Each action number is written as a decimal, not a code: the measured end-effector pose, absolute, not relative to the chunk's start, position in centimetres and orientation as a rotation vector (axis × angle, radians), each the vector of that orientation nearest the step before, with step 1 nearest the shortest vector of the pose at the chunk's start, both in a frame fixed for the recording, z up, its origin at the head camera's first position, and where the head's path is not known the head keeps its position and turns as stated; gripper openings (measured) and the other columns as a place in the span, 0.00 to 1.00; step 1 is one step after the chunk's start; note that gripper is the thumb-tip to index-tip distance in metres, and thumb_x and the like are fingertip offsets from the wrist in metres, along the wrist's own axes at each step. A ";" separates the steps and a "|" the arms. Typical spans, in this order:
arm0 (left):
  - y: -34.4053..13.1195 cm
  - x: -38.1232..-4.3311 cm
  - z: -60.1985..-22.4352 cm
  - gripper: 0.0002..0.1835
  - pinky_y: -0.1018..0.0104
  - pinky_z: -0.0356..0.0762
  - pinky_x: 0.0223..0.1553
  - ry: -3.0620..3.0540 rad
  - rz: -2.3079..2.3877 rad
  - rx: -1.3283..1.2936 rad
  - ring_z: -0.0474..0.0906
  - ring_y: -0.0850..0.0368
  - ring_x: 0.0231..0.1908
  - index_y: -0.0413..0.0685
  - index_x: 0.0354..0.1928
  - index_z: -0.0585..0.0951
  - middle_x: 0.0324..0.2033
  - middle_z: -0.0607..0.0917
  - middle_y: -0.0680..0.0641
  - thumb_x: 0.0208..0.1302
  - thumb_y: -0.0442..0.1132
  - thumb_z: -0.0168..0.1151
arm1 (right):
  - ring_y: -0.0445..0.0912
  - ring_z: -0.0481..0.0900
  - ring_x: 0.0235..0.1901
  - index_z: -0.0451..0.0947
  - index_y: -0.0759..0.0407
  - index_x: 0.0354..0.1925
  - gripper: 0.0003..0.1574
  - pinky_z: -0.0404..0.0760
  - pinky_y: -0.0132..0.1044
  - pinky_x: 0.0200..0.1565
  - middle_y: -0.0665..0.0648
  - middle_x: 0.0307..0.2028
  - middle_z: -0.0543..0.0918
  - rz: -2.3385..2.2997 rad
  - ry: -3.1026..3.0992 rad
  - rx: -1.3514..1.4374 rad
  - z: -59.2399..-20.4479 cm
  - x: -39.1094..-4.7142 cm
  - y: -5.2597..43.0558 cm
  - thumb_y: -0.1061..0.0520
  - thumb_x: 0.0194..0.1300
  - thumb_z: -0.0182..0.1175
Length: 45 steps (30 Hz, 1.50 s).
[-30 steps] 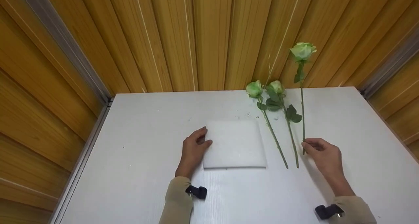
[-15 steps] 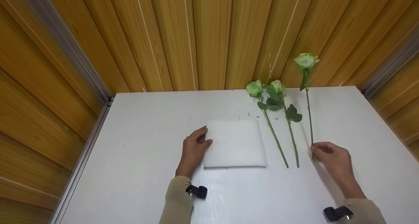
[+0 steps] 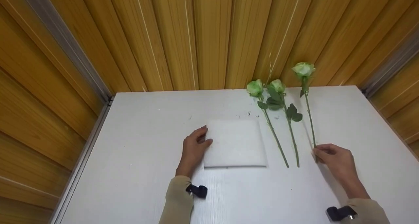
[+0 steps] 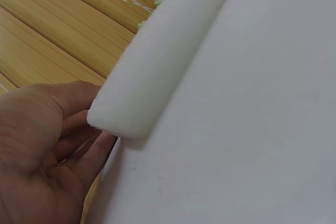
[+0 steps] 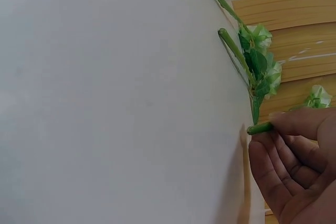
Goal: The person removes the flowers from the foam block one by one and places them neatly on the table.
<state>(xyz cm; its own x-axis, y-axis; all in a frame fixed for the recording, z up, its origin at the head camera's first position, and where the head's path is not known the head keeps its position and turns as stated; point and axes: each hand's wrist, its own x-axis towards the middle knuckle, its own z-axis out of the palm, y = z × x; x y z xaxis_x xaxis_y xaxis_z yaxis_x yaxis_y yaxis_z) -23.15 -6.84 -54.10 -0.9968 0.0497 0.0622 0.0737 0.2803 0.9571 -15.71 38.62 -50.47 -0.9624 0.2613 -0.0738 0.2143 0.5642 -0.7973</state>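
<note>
A square white foam pad [image 3: 235, 143] lies flat near the middle of the white table. My left hand [image 3: 194, 152] holds its left edge, the thumb on top and the fingers at the side; the left wrist view shows the pad's corner [image 4: 131, 87] beside that hand [image 4: 47, 140]. With thumb and fingers, my right hand [image 3: 337, 161] pinches a pale green rose [image 3: 311, 119] near the bottom of its stem. This rose leans away from me, its bloom at the table's far edge. In the right wrist view the cut stem end [image 5: 260, 128] sticks out past the fingertips.
Two more pale green roses, one on the left [image 3: 273, 129] and one with dark leaves [image 3: 290, 129], lie between the pad and my right hand. Small dark specks mark the table [image 3: 147, 135] behind the pad. A wood-patterned wall [image 3: 212, 37] rises behind.
My right hand has moved right and slightly toward me with the rose, whose bloom has come down nearer the table's far edge. My left hand and the foam pad have stayed put.
</note>
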 end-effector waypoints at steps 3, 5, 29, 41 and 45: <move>-6.9 -23.2 -54.2 0.27 0.68 0.79 0.64 -2.498 -1.867 -0.123 0.78 0.48 0.66 0.37 0.69 0.79 0.71 0.78 0.46 0.69 0.32 0.72 | 0.35 0.86 0.36 0.82 0.75 0.57 0.21 0.88 0.26 0.40 0.62 0.44 0.89 1.373 -2.747 -0.411 -50.4 -15.7 38.7 0.58 0.75 0.67; -6.9 -23.2 -54.2 0.27 0.68 0.79 0.64 -2.497 -1.868 -0.124 0.78 0.48 0.66 0.37 0.69 0.79 0.71 0.78 0.46 0.70 0.32 0.72 | 0.36 0.86 0.36 0.82 0.75 0.57 0.21 0.88 0.26 0.40 0.62 0.44 0.89 1.375 -2.753 -0.410 -50.4 -15.7 38.7 0.58 0.75 0.67; -6.9 -23.1 -54.1 0.28 0.70 0.78 0.65 -2.479 -1.914 -0.138 0.77 0.48 0.67 0.37 0.70 0.78 0.72 0.77 0.45 0.70 0.32 0.72 | 0.37 0.84 0.38 0.82 0.74 0.57 0.26 0.86 0.27 0.38 0.58 0.43 0.89 1.341 -2.865 -0.471 -50.2 -15.7 39.9 0.52 0.76 0.67; -6.9 -23.0 -53.9 0.28 0.68 0.78 0.65 -2.471 -1.906 -0.139 0.77 0.48 0.67 0.37 0.70 0.78 0.71 0.78 0.44 0.70 0.32 0.72 | 0.39 0.84 0.39 0.82 0.74 0.58 0.27 0.86 0.29 0.38 0.60 0.45 0.89 1.348 -2.882 -0.454 -50.0 -15.7 39.9 0.52 0.76 0.66; -6.9 -23.1 -53.9 0.28 0.67 0.78 0.66 -2.474 -1.898 -0.140 0.77 0.48 0.67 0.37 0.70 0.78 0.71 0.78 0.44 0.70 0.32 0.72 | 0.40 0.85 0.40 0.82 0.74 0.58 0.27 0.86 0.29 0.38 0.61 0.46 0.89 1.344 -2.895 -0.442 -50.0 -15.6 39.9 0.51 0.76 0.66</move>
<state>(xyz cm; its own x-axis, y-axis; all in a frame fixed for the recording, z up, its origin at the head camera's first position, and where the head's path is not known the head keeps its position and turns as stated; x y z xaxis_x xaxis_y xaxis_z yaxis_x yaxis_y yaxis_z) -23.05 -6.90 -53.92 -0.9958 0.0589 0.0704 0.0832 0.2567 0.9629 -15.65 39.91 -49.97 -0.9592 0.2123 -0.1867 0.2797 0.6153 -0.7370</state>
